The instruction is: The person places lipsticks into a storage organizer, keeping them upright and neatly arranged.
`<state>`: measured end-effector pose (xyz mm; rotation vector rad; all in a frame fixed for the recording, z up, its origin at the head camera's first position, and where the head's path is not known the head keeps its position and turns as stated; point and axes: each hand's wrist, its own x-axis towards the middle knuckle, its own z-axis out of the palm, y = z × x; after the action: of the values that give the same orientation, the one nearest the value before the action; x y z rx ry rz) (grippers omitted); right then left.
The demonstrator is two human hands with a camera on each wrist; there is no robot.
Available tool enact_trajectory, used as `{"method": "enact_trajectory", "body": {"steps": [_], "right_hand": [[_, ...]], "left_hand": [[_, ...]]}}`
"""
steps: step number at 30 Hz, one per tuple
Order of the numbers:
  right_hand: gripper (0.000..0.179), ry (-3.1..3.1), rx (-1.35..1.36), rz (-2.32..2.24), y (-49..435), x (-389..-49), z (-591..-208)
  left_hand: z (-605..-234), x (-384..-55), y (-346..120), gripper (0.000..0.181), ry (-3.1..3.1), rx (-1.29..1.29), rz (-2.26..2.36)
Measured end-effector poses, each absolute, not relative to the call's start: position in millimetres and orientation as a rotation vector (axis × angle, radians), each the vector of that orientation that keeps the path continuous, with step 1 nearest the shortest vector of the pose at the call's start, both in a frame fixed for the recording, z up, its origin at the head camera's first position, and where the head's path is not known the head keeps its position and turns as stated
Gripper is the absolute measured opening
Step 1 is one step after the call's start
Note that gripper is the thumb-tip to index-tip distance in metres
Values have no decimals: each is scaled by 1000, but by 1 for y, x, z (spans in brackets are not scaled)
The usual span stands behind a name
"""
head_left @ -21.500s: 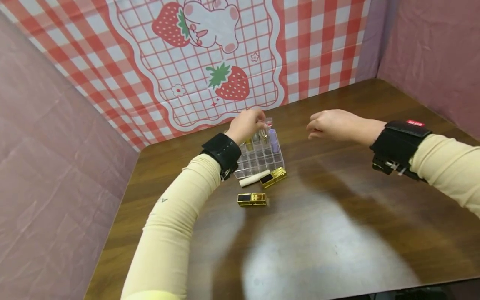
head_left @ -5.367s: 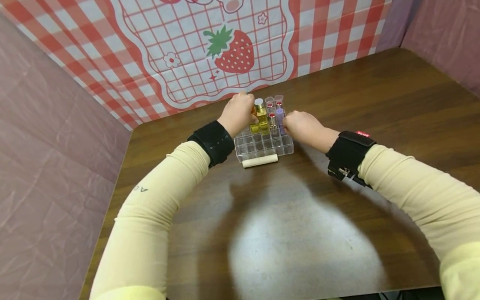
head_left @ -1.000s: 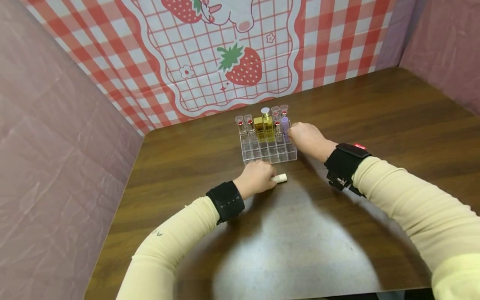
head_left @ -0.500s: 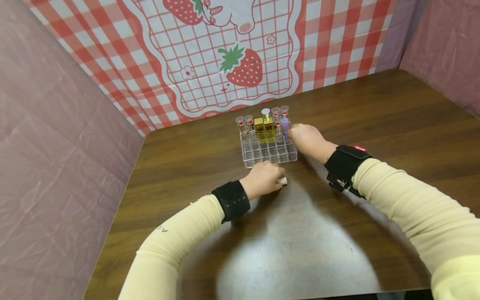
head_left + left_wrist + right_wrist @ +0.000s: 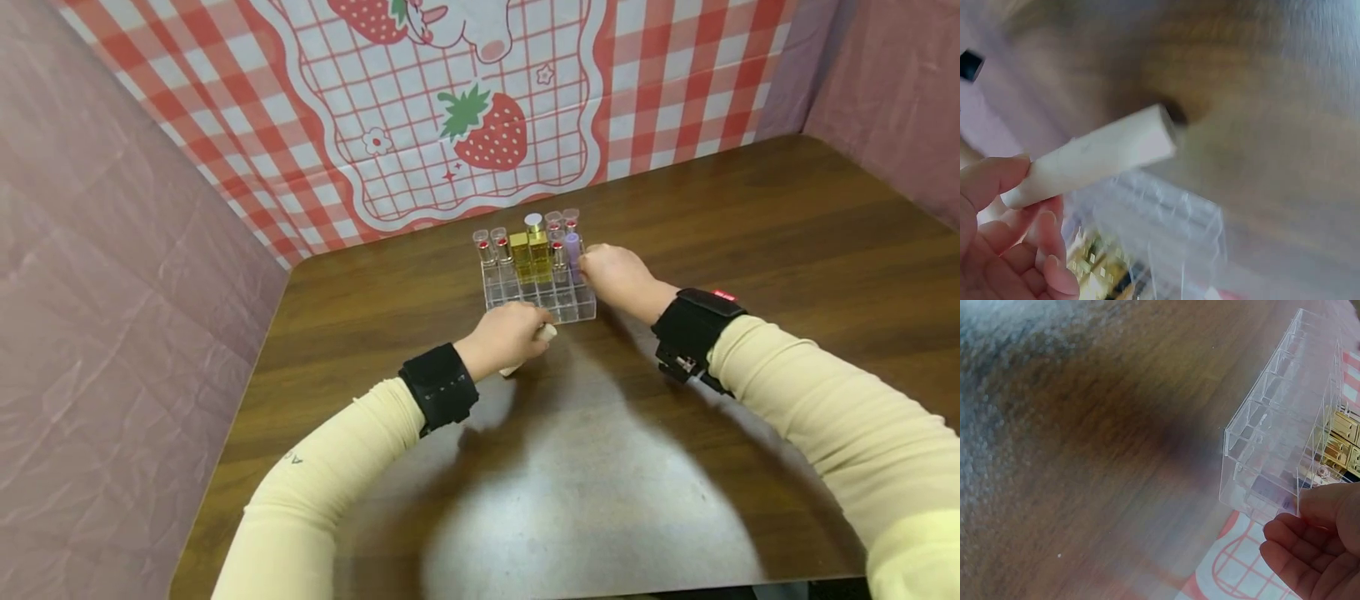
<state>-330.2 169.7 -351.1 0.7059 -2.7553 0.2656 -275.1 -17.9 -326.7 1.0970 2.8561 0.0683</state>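
In the head view my left hand [image 5: 508, 335] is just in front of the clear lipstick organizer [image 5: 577, 311], gripping a cream-white tube [image 5: 547, 332]. The left wrist view shows that tube [image 5: 1100, 153] pinched at one end between thumb and fingers, tilted and raised off the table. My right hand [image 5: 618, 279] is at the organizer's right side. Seen from the right wrist, its thumb and fingers pinch the edge of the clear wall [image 5: 1254, 434]. In the back rows stand gold lipsticks [image 5: 521, 250], a gold piece with a white top [image 5: 534, 222], a lavender tube [image 5: 572, 248] and red lipsticks [image 5: 502, 247].
The organizer's front rows show bare compartments. It stands on a brown wooden table [image 5: 375, 325], near a red-and-white checked cloth [image 5: 675, 92] at the back. Pink cloth walls [image 5: 112, 333] rise at left and right.
Over the last second, my left hand has picked up the cream tube from the table and tilted it. Earlier, two gold lipsticks lay before the organizer; that spot no longer holds them. My right hand stays put.
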Motion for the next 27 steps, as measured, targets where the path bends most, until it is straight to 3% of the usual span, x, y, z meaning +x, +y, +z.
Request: {"method": "enact_trajectory", "body": {"steps": [16,27], "right_hand": [[18,-2737,735,275,172,-333,-354],[18,-2740,726,267,171,-331,-352]], "left_hand": [[-256,-314,-38,30,3019,823,371],[-253,-340,-44,31,3065,662,490]]}}
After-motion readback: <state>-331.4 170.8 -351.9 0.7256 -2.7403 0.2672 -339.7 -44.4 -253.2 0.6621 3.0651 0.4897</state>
